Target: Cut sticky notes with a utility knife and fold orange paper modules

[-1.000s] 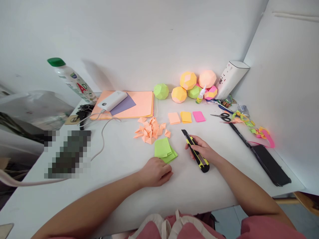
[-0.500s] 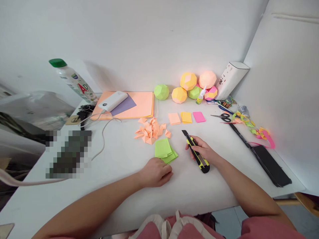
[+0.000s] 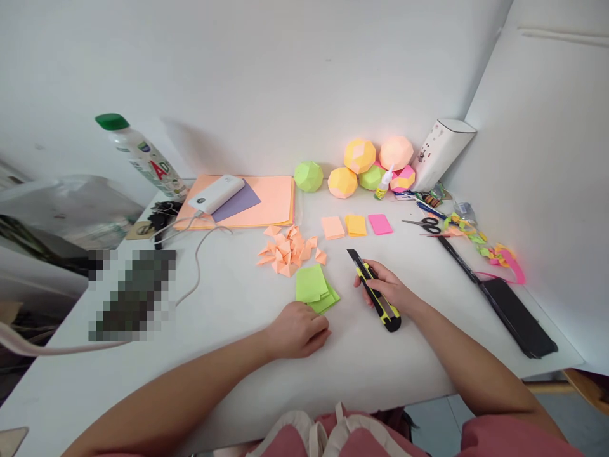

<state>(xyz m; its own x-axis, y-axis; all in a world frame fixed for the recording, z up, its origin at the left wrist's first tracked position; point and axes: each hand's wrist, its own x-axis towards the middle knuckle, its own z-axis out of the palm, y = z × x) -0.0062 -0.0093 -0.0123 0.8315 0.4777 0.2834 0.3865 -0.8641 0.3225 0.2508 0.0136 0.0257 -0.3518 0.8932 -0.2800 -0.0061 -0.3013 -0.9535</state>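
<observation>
My right hand [image 3: 383, 284] is wrapped round a black and yellow utility knife [image 3: 377, 293], its dark blade end pointing up and left. My left hand [image 3: 299, 330] rests closed on the white table, against the near edge of a stack of green paper squares [image 3: 314, 289]; whether anything is inside its curled fingers is hidden. Behind the green stack lies a pile of folded peach paper pieces [image 3: 287, 249]. Farther back are three small stacks: peach [image 3: 333, 227], yellow [image 3: 356, 225] and pink [image 3: 380, 224].
Paper balls [image 3: 342, 183], a glue bottle [image 3: 382, 185] and a white box [image 3: 440, 154] stand by the wall. Scissors [image 3: 429, 224] and a black case [image 3: 518, 317] lie right. Left are a power bank [image 3: 217, 194] on peach sheets [image 3: 276, 197], a cable and a bottle [image 3: 147, 158].
</observation>
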